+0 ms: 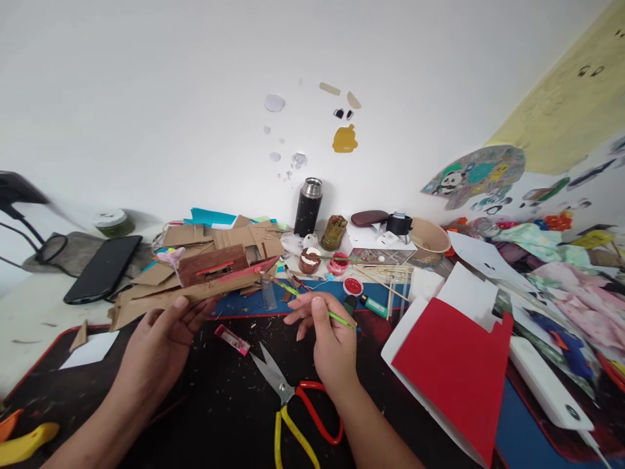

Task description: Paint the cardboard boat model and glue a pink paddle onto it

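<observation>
My left hand [163, 335] grips the lower edge of a cardboard model [212, 290] with thumb on top and fingers beneath. The model carries a brown-painted block [215, 262] with a red strip across it, and its right end is reddish. In my right hand [334, 335] is a thin green paintbrush [346, 320], its tip pointing left toward the model. Scissors [283, 389] with one red and one yellow handle lie spread on the dark mat below my hands. Near their blades rests a small pink-and-clear packet [232, 340].
Behind my hands stand a brown paint jar [309, 264], red paint pots [338, 264], a black flask [308, 208] and a murky jar [334, 233]. Red card [454, 371] lies at right beside a white power strip [549, 381]. A black phone [103, 269] lies at left.
</observation>
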Available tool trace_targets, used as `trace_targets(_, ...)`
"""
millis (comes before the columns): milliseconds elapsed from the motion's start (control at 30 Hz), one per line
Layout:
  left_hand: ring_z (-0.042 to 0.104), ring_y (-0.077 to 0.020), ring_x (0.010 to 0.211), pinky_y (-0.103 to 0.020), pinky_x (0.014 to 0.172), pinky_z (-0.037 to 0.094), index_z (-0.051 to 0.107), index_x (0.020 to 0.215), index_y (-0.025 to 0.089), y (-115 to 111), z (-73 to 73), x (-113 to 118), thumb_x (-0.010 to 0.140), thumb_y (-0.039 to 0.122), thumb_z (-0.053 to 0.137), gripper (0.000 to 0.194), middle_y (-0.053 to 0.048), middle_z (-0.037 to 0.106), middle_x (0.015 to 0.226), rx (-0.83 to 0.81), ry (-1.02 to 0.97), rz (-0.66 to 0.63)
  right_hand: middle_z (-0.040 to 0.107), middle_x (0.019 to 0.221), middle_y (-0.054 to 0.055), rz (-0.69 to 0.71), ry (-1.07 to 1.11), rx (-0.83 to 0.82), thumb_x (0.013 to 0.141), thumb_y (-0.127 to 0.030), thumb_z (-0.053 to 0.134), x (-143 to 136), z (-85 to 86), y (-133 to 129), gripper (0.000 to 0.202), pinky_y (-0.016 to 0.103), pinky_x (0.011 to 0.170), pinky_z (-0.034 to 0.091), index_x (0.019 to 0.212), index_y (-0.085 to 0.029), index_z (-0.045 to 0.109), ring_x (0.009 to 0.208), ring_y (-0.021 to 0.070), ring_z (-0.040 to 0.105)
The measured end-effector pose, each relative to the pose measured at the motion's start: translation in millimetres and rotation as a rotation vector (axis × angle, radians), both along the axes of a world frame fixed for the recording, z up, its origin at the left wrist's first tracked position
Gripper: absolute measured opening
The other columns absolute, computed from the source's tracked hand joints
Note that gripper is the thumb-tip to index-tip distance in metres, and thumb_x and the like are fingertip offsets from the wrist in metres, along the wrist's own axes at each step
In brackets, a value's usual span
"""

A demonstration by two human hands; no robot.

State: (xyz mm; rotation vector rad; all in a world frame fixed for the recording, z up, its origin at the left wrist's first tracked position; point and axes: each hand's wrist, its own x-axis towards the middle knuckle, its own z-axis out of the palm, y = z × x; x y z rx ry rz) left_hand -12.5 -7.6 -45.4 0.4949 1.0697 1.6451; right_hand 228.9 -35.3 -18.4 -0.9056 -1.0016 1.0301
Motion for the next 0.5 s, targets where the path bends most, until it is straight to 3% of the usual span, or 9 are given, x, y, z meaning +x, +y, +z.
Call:
trace_targets(200, 0.083, -0.0204, 0.091, -0.03, 0.093, 0.07, 0.062, 0.057, 0.021, -2.4, 2.9, 5.7, 0.051, 0.04, 0.109, 0.051, 0.0, 0.084, 0.08, 0.005, 0.011, 0.014, 0.083, 0.09, 0.008, 0.047, -0.001, 0.01, 0.108, -0.051, 0.066, -3.5, -1.1, -3.4, 0.035, 0.02, 0.048, 0.054, 0.097, -0.021, 0.08, 0.068, 0.0172, 0.08)
trace_targets(500, 0.082, -0.0194, 0.094, -0.03, 0.098, 0.067, 0.069, 0.07, 0.02, -4.3, 2.5, 9.1, 0.051, 0.041, 0.109, 0.049, 0.001, 0.084, 0.083, -0.029, 0.025, 0.01, 0.083, 0.092, 0.01, 0.075, -0.019, 0.008, 0.108, -0.051, 0.065, -9.4, -3.1, -6.3, 0.036, 0.02, 0.047, 0.052, 0.098, -0.02, 0.081, 0.068, 0.0179, 0.08)
